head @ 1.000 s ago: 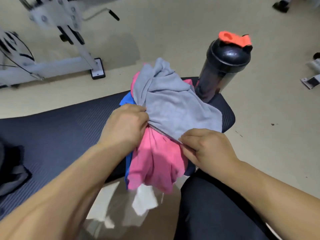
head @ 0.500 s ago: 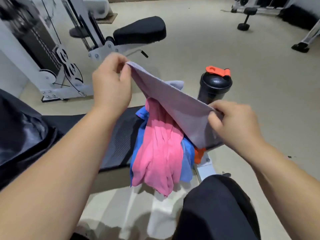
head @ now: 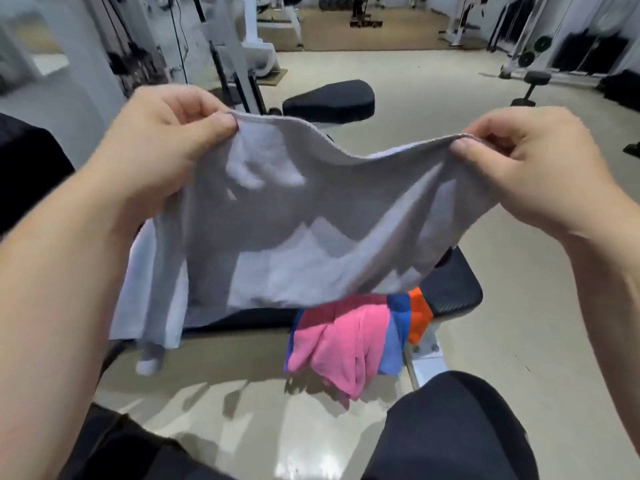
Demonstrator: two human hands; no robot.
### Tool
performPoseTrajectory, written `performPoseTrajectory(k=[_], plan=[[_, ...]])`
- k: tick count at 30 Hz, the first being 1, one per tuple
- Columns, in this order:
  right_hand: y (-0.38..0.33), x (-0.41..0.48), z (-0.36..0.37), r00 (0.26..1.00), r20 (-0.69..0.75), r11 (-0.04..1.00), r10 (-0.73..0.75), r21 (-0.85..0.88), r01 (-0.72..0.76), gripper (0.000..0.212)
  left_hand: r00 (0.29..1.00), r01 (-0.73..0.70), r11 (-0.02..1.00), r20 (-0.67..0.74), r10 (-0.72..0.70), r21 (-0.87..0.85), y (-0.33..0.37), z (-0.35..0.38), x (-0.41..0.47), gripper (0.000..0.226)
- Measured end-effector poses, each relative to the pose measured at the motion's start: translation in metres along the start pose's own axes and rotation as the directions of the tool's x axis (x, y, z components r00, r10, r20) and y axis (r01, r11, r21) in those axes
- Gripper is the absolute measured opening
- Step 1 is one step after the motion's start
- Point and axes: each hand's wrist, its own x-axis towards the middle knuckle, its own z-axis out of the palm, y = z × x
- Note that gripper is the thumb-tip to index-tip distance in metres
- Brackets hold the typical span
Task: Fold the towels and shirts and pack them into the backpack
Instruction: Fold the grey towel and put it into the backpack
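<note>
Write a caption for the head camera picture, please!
Left hand and right hand pinch the grey towel by its top edge; a pink cloth hangs off the black bench.

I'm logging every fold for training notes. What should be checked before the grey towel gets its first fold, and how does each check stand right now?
1. Left hand pinches the top edge of the grey towel: ok.
2. Right hand pinches the same edge at its other end: ok.
3. Towel hangs flat and even: not ok; the edge sags in the middle and the left part hangs bunched.
4. Towel clear of the pink cloth, blue cloth and orange cloth on the bench: cannot tell.
5. Backpack at hand: cannot tell; not in view.
</note>
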Motion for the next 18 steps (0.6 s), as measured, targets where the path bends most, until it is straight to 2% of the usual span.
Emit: performPoseTrajectory(k=[2,4,6,7,9,12,15,18], plan=[[-0.005,-0.006,-0.003,0.978,0.204,0.990,0.029,0.131,-0.057,0.019,0.975,0.113,0.993,0.192,-0.114,0.017,-0.014,-0.005,-0.019,0.015],[-0.012,-0.015,-0.011,0.882,0.471,0.928,-0.006,0.332,-0.170,0.016,0.898,0.239,0.970,0.389,-0.206,-0.038,-0.029,-0.013,-0.037,0.014],[-0.017,-0.015,-0.017,0.776,0.629,0.889,-0.050,0.382,-0.252,0.018,0.822,0.355,0.932,0.499,-0.275,-0.071,-0.044,-0.018,-0.047,0.016],[-0.015,-0.010,-0.013,0.759,0.650,0.909,-0.043,0.340,-0.240,0.018,0.807,0.385,0.922,0.502,-0.312,-0.046,-0.053,-0.016,-0.048,0.020],[0.000,0.005,0.012,0.774,0.630,0.970,0.069,0.137,-0.199,0.019,0.818,0.398,0.915,0.425,-0.388,0.069,-0.074,-0.003,-0.041,0.022],[0.035,0.028,0.070,0.783,0.560,0.963,0.271,-0.158,-0.220,0.025,0.852,0.403,0.886,0.258,-0.454,0.230,-0.111,0.027,-0.023,0.023],[0.072,0.038,0.126,0.746,0.585,0.945,0.318,-0.255,-0.203,0.023,0.848,0.463,0.853,0.159,-0.505,0.241,-0.153,0.057,-0.010,0.024],[0.087,0.042,0.160,0.777,0.517,0.931,0.359,-0.251,-0.264,0.018,0.853,0.482,0.834,0.074,-0.516,0.269,-0.176,0.077,0.005,0.022]])
